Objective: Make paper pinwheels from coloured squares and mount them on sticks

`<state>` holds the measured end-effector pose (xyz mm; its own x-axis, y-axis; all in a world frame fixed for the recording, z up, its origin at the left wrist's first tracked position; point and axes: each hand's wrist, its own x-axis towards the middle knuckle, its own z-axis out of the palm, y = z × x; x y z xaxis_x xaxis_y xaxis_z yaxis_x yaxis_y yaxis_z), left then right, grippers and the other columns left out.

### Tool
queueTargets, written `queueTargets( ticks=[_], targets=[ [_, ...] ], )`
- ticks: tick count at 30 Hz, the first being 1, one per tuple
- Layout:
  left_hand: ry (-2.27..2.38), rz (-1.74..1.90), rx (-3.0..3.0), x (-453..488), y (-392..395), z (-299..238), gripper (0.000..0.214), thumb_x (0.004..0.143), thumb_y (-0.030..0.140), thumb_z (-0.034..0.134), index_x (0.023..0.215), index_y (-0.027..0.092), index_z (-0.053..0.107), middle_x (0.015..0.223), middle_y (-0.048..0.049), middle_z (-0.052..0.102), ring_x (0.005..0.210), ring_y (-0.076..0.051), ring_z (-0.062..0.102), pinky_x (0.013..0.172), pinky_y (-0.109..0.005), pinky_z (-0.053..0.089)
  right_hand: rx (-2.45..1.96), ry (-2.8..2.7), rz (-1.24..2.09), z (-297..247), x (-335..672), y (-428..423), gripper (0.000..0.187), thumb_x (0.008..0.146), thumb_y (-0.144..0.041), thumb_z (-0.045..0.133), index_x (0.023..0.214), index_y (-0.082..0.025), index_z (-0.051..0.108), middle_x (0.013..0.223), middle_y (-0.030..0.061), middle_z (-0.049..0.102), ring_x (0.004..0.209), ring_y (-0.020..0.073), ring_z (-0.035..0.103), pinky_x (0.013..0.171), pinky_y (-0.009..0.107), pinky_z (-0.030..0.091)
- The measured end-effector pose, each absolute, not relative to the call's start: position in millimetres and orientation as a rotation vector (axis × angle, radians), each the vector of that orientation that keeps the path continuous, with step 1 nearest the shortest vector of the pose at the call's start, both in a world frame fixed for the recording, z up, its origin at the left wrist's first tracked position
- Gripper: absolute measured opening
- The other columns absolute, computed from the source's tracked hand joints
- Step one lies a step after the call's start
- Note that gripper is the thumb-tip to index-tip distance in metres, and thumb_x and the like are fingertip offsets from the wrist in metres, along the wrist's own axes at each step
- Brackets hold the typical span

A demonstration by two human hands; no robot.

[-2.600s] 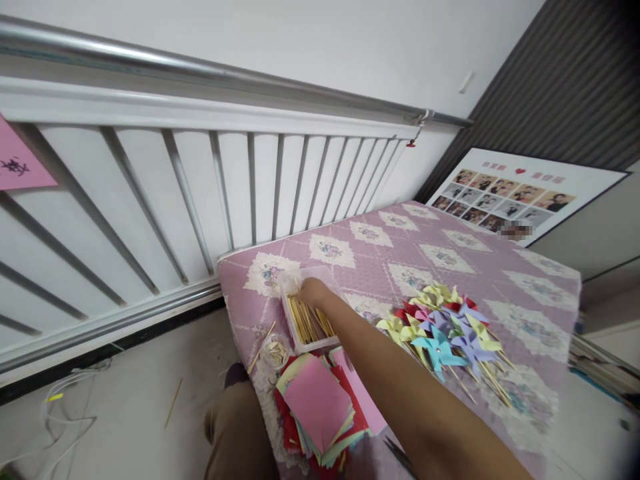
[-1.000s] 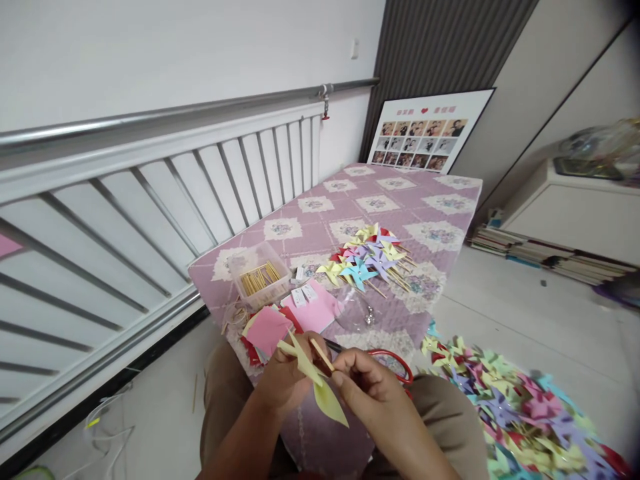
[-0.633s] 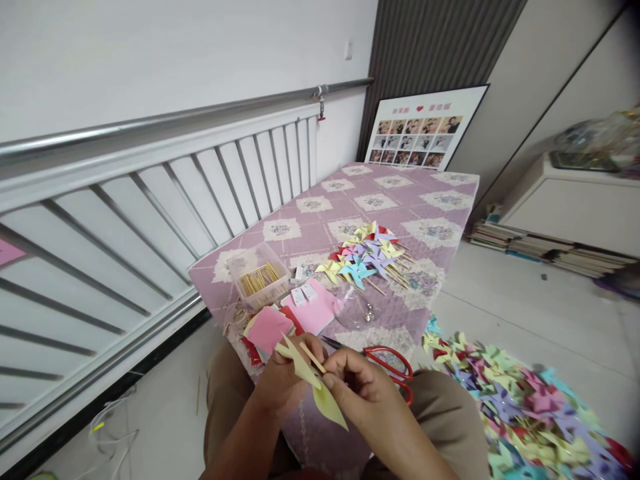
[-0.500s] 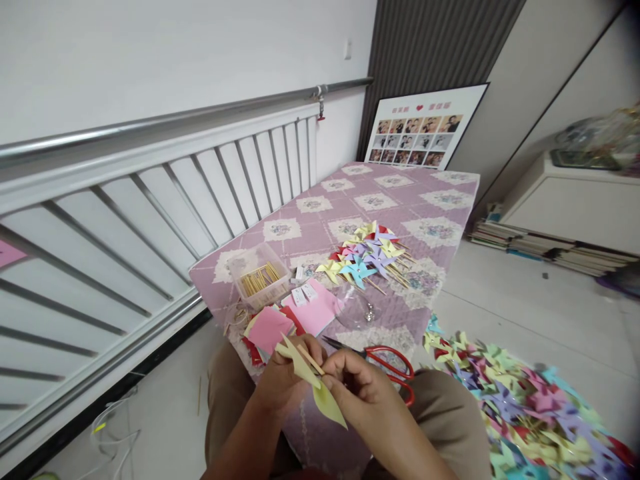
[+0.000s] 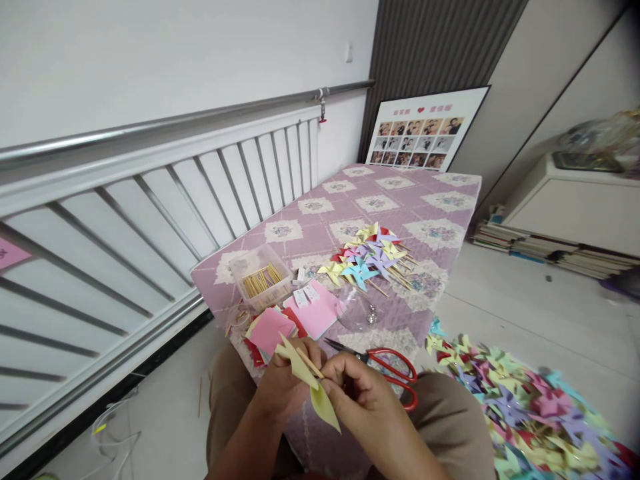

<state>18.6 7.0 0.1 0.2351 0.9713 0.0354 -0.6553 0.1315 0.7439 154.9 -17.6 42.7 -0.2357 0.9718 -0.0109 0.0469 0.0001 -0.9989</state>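
Between both hands is a yellow paper pinwheel (image 5: 323, 405) with a short wooden stick (image 5: 309, 363) against it. My left hand (image 5: 283, 383) is closed on the pinwheel's paper and the stick. The fingers of my right hand (image 5: 357, 387) pinch at the stick's near end and the pinwheel's middle; any pin there is hidden. Red-handled scissors (image 5: 393, 367) lie on the table just past my right hand. Stacks of coloured paper squares (image 5: 270, 328), pink on top, sit beyond my left hand.
A clear box of wooden sticks (image 5: 263, 280) stands at the table's left. Finished pinwheels (image 5: 373, 257) lie mid-table, beside a clear dish (image 5: 357, 312) with small metal pieces. Many more pinwheels (image 5: 520, 407) cover the floor at right. A white radiator (image 5: 200, 193) borders the left side.
The yellow pinwheel's lower blade has swung slightly left and turned. Both hands keep their hold in nearly the same place; the whole view has shifted a little.
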Motion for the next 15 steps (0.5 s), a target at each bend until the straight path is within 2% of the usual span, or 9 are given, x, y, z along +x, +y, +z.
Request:
queueTargets(
  ticks=[8,15],
  targets=[
    [0.460,1.281,0.695,20.0,5.2,-3.1,0.045,0.061,0.037,0.084,0.054,0.017,0.044,0.064,0.0026,0.049,0.059,-0.010,0.046,0.056,-0.024,0.039,-1.133,-1.635,1.057,37.9,157.9,-19.8,0.015,0.081,-0.015,0.054,0.067,-0.021,0.053,0.063,-0.0044,0.046,0.058,0.0116,0.044,0.054,0.022,0.035],
    [0.546,1.320,0.677,24.1,3.7,-5.0,0.048,0.062,0.040,0.083,0.054,0.017,0.041,0.063,0.0026,0.049,0.058,-0.009,0.044,0.057,-0.024,0.037,-1.107,-1.658,0.993,41.5,159.2,-19.5,0.017,0.083,-0.015,0.053,0.067,-0.021,0.053,0.062,-0.0036,0.049,0.057,0.0123,0.047,0.054,0.023,0.036]
  ],
)
